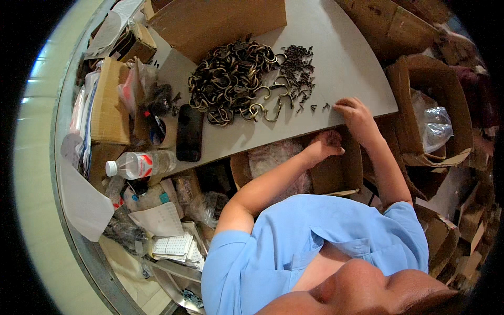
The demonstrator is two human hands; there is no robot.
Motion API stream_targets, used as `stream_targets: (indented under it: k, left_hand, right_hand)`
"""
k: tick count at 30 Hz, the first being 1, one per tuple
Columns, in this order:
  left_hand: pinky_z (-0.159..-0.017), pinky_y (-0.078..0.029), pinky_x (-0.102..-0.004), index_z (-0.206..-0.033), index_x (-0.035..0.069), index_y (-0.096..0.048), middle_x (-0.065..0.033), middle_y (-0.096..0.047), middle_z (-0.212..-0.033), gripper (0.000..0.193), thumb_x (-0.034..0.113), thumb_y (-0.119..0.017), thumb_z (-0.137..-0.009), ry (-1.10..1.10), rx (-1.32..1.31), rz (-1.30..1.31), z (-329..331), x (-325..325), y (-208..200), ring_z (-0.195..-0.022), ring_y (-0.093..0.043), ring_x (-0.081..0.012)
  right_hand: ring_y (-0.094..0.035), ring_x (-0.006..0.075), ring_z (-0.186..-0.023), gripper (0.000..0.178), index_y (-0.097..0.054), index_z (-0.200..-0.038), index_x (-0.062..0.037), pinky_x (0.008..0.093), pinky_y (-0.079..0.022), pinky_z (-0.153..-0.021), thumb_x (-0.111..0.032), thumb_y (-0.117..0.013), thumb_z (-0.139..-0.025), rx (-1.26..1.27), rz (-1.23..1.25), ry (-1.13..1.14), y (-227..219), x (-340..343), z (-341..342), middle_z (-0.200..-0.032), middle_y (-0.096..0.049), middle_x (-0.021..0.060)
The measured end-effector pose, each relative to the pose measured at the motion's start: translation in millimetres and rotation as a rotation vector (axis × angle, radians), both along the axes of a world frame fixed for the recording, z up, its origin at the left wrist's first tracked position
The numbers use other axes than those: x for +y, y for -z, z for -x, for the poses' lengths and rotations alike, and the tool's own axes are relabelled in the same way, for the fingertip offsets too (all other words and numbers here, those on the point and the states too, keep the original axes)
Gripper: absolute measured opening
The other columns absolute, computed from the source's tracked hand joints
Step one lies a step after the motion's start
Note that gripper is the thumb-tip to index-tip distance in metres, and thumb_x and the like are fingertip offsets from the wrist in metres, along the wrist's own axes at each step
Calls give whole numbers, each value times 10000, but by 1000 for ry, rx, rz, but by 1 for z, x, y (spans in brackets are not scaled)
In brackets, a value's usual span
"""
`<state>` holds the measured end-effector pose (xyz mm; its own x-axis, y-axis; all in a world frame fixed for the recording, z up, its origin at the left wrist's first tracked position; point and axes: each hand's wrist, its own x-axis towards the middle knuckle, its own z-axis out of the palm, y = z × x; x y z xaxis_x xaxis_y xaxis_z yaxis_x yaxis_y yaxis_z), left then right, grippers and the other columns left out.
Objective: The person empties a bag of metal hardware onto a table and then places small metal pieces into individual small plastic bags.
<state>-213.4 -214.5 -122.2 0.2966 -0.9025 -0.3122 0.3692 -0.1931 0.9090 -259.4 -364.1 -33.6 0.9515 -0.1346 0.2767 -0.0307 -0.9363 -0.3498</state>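
Metal clasps: a big heap of bronze-coloured clasps (231, 79) lies on the pale table (352, 63), with a few loose ones at its right side.
Small pieces: many dark small pieces (297, 68) are spread just to the right of the heap; a few lie apart, toward the right hand.
Behind the heap: a cardboard panel (220, 23) stands close and limits the far side.
Left part of table: a black phone (189, 132) lies near the heap; a clear bottle (144, 165) is on its side near the front edge, beside a cardboard box (111, 102).
Right hand: this hand (354, 113) is at the table's front right part, fingers bent and near together, tips just beside the last small piece; whether they pinch something, I cannot tell.
Left hand: this hand (325, 146) is loosely curled before the front edge, above an open carton (346, 170); its grip contents I cannot tell.
Edges and room: pale surface extends from the small pieces to the curved right edge; beyond it stands another open box (462, 136).
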Motion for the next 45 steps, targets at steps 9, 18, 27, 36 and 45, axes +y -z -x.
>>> stream_targets:
  k: [9, 18, 27, 36, 45]
  left_hand:
    - [-788, -429, -300, -1007, 43, -524, -28, -558, -933, 371, 111, -736, -711, 15, 91, 159, -7, 14, -4, -860, -516, -153]
    - [-780, -453, -309, -949, 37, -537, -68, -594, -873, 345, 115, -750, -690, 127, -366, 113, -13, 57, -26, -831, -562, -166]
    - [-741, -457, -270, -924, 32, -536, -45, -575, -845, 325, 118, -743, -690, -62, -149, 184, -25, 84, -38, -808, -553, -131]
    - [-758, -458, -284, -943, 38, -568, -35, -585, -878, 344, 169, -772, -699, -25, -266, 125, -38, 94, -41, -812, -552, -134]
    - [-787, -452, -293, -984, 24, -568, -43, -574, -896, 370, 127, -769, -691, -77, -100, 188, -31, 92, -37, -850, -537, -140]
  right_hand:
    - [-612, 311, -851, 125, -664, -878, -30, 383, -509, -745, -75, -625, -768, 103, -223, -128, -27, 35, 15, -932, -621, 126]
    - [-587, 322, -900, 228, -632, -880, -48, 412, -482, -775, -266, -630, -812, -15, 30, 75, -1, 73, -79, -900, -591, 135]
    - [-637, 300, -787, 171, -643, -861, -54, 397, -503, -682, -218, -633, -813, 122, -155, 266, -28, 81, -97, -852, -657, 108]
    - [-630, 304, -816, 124, -616, -818, -17, 351, -506, -699, -27, -671, -707, -8, -389, -358, -3, 85, -82, -904, -648, 105]
    - [-607, 306, -816, 169, -603, -819, -11, 368, -501, -708, 65, -620, -670, -47, -212, -466, -9, 96, -84, -874, -616, 116]
